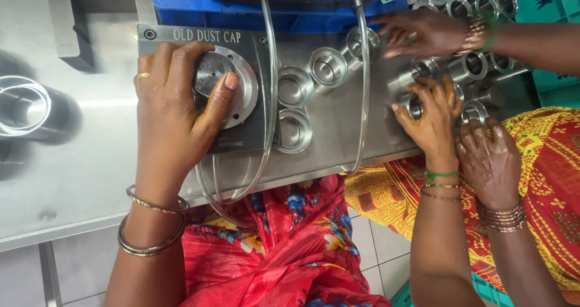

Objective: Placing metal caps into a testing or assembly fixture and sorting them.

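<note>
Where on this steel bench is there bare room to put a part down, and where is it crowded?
Free: the steel table left of the left hand, between the large ring and the front edge; also a strip below the three metal cups. Crowded: around the right hand, where cylinders and a co-worker's hands cluster.

Hidden, cut off or blurred

The left hand (175, 110) covers the 9 o'clock half of the round metal part (232, 89) on the dark plate (251, 135), so its grip there cannot be read. The right hand (432, 119) hides most of a metal cup (414, 106). At 1 o'clock a co-worker's hand (423, 32) is blurred, and another co-worker's hand (489, 156) covers a cup. The blue crate (241, 5) is cut by the top edge, the cylinder (24, 107) by the 9 o'clock edge. Both tubes (270, 53) vanish under the desk (90, 180) edge.
</note>
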